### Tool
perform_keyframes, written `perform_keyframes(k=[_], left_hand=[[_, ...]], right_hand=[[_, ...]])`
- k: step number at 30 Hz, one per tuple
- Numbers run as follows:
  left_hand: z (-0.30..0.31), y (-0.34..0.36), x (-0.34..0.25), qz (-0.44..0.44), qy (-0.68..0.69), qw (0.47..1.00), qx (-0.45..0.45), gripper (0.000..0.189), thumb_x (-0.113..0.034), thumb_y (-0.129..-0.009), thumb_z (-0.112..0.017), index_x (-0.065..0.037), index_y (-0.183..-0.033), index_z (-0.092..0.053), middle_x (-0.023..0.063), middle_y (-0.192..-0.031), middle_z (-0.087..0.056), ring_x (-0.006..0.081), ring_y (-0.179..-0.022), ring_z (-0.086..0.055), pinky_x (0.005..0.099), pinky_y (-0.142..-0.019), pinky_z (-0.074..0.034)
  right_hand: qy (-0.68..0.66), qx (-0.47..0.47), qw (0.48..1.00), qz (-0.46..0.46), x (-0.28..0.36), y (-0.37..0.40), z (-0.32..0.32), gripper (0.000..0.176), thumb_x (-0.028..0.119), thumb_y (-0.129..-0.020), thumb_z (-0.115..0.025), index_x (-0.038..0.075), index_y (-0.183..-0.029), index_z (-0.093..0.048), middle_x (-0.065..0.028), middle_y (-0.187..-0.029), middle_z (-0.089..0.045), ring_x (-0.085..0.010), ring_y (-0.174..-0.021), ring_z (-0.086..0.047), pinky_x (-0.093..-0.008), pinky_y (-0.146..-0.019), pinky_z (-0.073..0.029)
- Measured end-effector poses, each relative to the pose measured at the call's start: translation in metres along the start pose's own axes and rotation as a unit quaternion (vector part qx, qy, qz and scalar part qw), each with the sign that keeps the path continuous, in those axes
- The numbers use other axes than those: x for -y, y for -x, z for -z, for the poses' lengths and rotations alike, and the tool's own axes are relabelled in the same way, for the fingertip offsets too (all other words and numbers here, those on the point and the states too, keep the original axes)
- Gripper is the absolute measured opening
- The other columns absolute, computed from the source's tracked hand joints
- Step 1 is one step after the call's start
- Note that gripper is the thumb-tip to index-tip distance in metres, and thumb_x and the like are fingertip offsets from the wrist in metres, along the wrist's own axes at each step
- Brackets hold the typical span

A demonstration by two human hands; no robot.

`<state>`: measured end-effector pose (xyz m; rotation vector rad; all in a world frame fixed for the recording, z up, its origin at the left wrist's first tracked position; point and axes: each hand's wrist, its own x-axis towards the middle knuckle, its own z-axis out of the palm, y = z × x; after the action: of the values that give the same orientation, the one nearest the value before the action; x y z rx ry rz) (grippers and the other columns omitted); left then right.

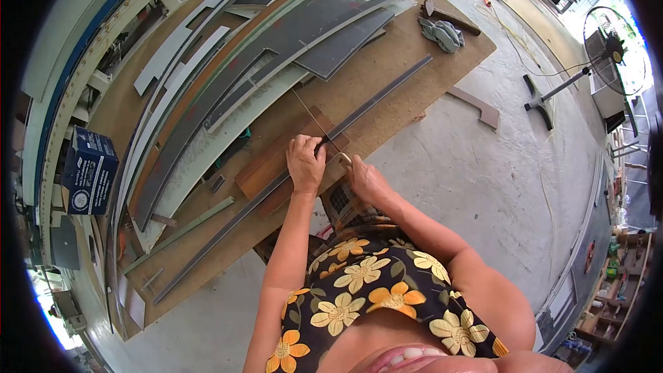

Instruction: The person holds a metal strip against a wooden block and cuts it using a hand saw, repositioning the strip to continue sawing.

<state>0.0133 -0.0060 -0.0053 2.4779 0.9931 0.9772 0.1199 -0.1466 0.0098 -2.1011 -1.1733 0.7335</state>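
A long narrow dark strip (376, 99) lies diagonally across the plywood workbench (407, 52), over a brown wooden board (266, 173). My left hand (304, 163) presses down on the strip where it crosses the board, fingers curled over it. My right hand (364, 178) is just to the right at the bench edge, closed on a tool with a pale handle (343, 158). A thin pale rod or blade (311, 116) runs from that spot up and to the left across the bench; whether it is part of the tool is unclear.
Several long grey and dark panels (297, 27) are stacked across the bench. A blue box (90, 169) stands at the left, and a crumpled cloth (442, 33) lies at the far end. A pedestal fan (608, 48) stands on the concrete floor (469, 179) at the right.
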Motion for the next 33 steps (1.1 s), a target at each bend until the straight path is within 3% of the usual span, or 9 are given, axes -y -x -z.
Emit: perform_keyframes(k=[6,11,15,18,21,25,33], left_hand=[[0.003,-0.002,-0.005,0.009,0.002,1.0,0.004,0.021,-0.01,-0.075,-0.077,-0.008,-0.095,-0.068,0.0063,-0.095,-0.059,0.0295,-0.096,-0.057,0.0427,-0.087,-0.046],[0.001,-0.001,-0.002,-0.009,0.001,1.0,-0.005,0.021,-0.008,-0.075,-0.077,-0.007,-0.094,-0.068,0.0084,-0.096,-0.059,0.0314,-0.097,-0.057,0.0432,-0.086,-0.047],[0.004,-0.001,0.001,-0.033,-0.003,0.999,0.001,0.038,-0.015,-0.076,-0.078,-0.013,-0.111,-0.065,0.0064,-0.102,-0.058,0.03,-0.102,-0.056,0.0453,-0.087,-0.047],[0.018,0.008,-0.004,0.001,-0.023,0.999,0.032,0.047,-0.019,-0.076,-0.078,-0.015,-0.12,-0.063,0.0059,-0.108,-0.058,0.0297,-0.107,-0.054,0.0467,-0.089,-0.045],[0.043,0.025,0.006,-0.034,-0.046,0.998,0.01,0.045,-0.019,-0.077,-0.079,-0.013,-0.119,-0.065,0.0069,-0.109,-0.059,0.0302,-0.105,-0.055,0.0455,-0.092,-0.043],[0.084,0.062,0.036,0.009,-0.081,0.997,0.003,0.039,-0.024,-0.077,-0.08,-0.016,-0.114,-0.069,0.004,-0.11,-0.059,0.0279,-0.107,-0.055,0.0442,-0.093,-0.042],[0.135,0.093,0.076,0.063,-0.098,0.993,0.009,0.028,-0.016,-0.081,-0.079,-0.011,-0.107,-0.073,0.0071,-0.106,-0.06,0.029,-0.102,-0.057,0.0426,-0.092,-0.044]], right_hand=[[0.039,0.047,0.997,-0.047,-0.011,0.039,0.018,0.025,0.026,-0.1,-0.048,0.002,-0.107,-0.045,-0.0324,-0.081,-0.064,-0.0555,-0.078,-0.06,-0.0627,-0.068,-0.045],[0.032,-0.001,0.999,0.005,-0.028,0.051,0.014,0.024,0.025,-0.099,-0.05,0.003,-0.106,-0.044,-0.0324,-0.079,-0.063,-0.0558,-0.077,-0.059,-0.0632,-0.067,-0.045],[0.035,0.023,0.999,-0.014,-0.031,0.051,0.014,0.022,0.024,-0.099,-0.05,0.004,-0.106,-0.044,-0.0332,-0.079,-0.063,-0.0555,-0.077,-0.058,-0.0632,-0.067,-0.045],[0.049,0.024,0.998,-0.008,-0.035,0.049,0.012,0.022,0.023,-0.1,-0.05,0.004,-0.107,-0.043,-0.0333,-0.079,-0.063,-0.0556,-0.077,-0.059,-0.0633,-0.067,-0.045],[0.013,0.011,1.0,0.016,-0.029,0.05,0.017,0.021,0.023,-0.101,-0.048,0.004,-0.108,-0.043,-0.0335,-0.08,-0.063,-0.0554,-0.077,-0.059,-0.063,-0.067,-0.045],[0.015,0.026,1.0,0.0,-0.022,0.051,0.023,0.02,0.02,-0.103,-0.047,0.0,-0.106,-0.046,-0.0341,-0.083,-0.061,-0.0553,-0.08,-0.058,-0.0597,-0.068,-0.045],[0.002,0.045,0.999,-0.016,-0.015,0.05,0.03,0.023,0.021,-0.103,-0.047,-0.001,-0.104,-0.047,-0.0341,-0.081,-0.061,-0.0543,-0.081,-0.059,-0.057,-0.068,-0.045]])
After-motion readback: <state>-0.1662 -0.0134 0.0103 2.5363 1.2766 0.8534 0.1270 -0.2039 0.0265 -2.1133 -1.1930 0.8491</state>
